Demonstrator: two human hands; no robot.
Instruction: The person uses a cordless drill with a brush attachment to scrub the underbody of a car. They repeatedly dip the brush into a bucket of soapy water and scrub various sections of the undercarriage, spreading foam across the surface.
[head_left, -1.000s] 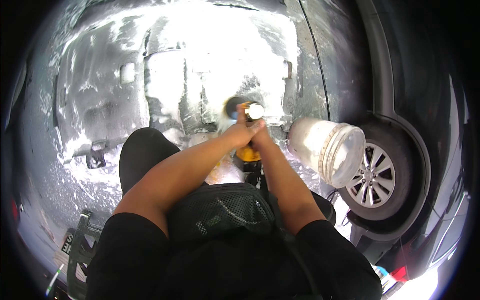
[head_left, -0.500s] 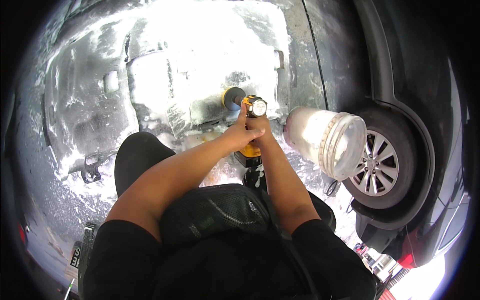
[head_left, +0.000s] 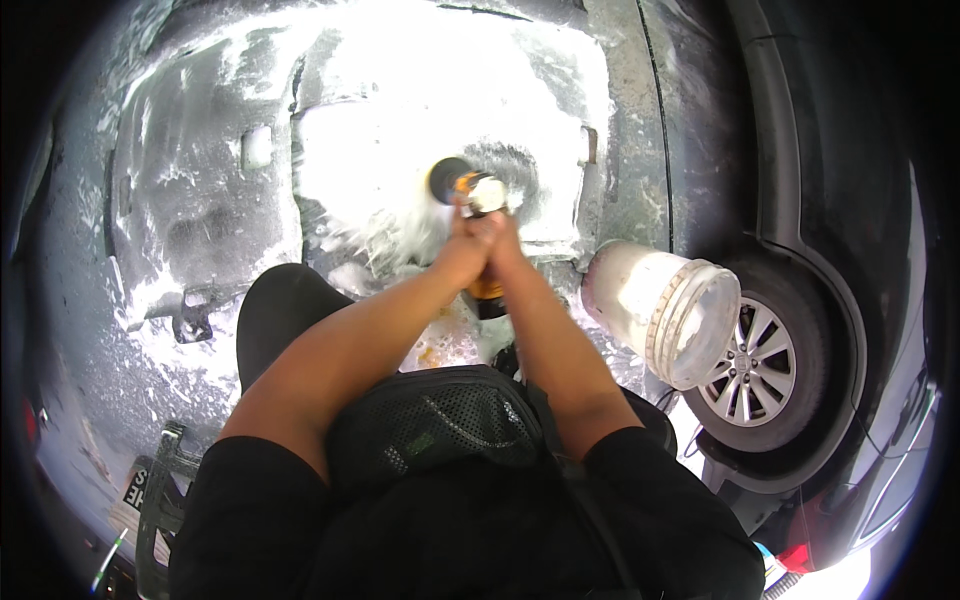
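My right hand (head_left: 504, 246) is wrapped round the grip of a yellow-and-black cordless drill (head_left: 487, 194). Pressed up against it from the left, my left hand (head_left: 464, 250) also closes on the drill. A dark round brush or pad (head_left: 450, 180) is fitted at the drill's front, blurred by motion. It is over a big dark moulded car floor carpet (head_left: 205, 165), much of which is covered in white foam (head_left: 385, 150). The bright glare hides detail there, and the exact contact of the brush cannot be made out.
A whitish translucent bucket (head_left: 640, 300) lies tilted to the right of my hands. Behind it is a dark car's wheel (head_left: 752, 360). Foam patches and wet marks spot the ground (head_left: 210, 385). A dark frame (head_left: 165, 500) stands at the lower left.
My hands and the drill have shifted slightly left and up over the carpet. Foam left of the brush is smeared differently. The whole view has shifted, with the carpet and bucket now farther right.
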